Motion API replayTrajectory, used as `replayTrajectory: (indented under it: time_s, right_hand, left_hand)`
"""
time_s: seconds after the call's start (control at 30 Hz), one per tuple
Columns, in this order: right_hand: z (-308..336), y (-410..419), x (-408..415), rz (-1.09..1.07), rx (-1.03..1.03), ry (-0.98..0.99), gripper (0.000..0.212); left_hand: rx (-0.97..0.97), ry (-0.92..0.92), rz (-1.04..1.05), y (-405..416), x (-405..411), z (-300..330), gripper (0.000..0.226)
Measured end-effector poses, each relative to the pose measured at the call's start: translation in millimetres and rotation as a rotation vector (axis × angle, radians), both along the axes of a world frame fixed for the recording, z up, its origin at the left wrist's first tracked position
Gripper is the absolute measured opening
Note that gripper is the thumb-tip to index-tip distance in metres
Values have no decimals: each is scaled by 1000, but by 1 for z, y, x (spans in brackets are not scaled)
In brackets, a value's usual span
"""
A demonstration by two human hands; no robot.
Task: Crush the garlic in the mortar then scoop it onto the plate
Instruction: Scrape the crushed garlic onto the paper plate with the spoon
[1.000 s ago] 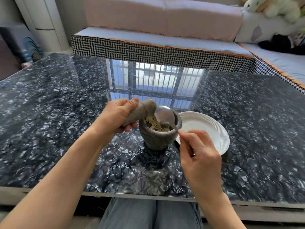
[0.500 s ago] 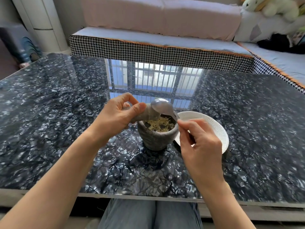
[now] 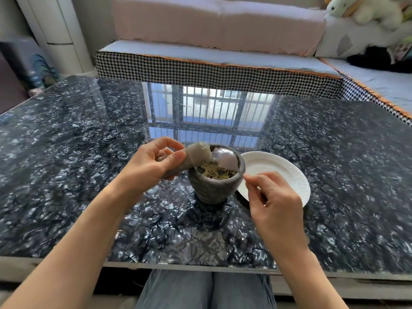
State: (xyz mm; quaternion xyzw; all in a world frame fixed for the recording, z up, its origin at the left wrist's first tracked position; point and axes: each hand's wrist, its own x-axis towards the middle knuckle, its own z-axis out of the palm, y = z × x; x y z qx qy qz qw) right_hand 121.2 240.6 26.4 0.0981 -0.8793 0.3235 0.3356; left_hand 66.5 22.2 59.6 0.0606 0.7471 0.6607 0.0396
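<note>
The left hand (image 3: 153, 163) grips the pestle (image 3: 196, 156) by its narrow end, thumb across the shaft, holding it tilted over the left rim of the mortar (image 3: 214, 188); the wide end faces up and carries a pale smear of paste. The right hand (image 3: 274, 204) pinches the handle of a spoon (image 3: 224, 158) between thumb and fingertips, though the thin handle is blurred and hard to trace. The spoon's bowl sits at the far side of the mortar's mouth, just beside the pestle head. Crushed garlic (image 3: 215, 172), yellowish and stringy, lies inside the mortar. The mortar stands on the dark, glossy counter (image 3: 78, 175), and a white paper plate (image 3: 278, 172) rests just right of it, its near edge partly hidden by the mortar and the right hand. A sofa (image 3: 211, 61) with a houndstooth edge runs behind the counter
</note>
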Motion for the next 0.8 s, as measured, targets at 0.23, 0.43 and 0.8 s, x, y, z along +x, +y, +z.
replayTrajectory:
  time_s: [0.23,0.43,0.8]
  right_hand:
    - [28,-11,0,52,-31,106,16]
    - [4,2,2,-20,0,50,18]
    - [9,-7,5,32,-66,140,18]
  left_hand:
    - [-113,83,17,6,3,8,12]
    - [-152,101,23,9,5,10,12]
    - [-186,104,47,9,4,11,18]
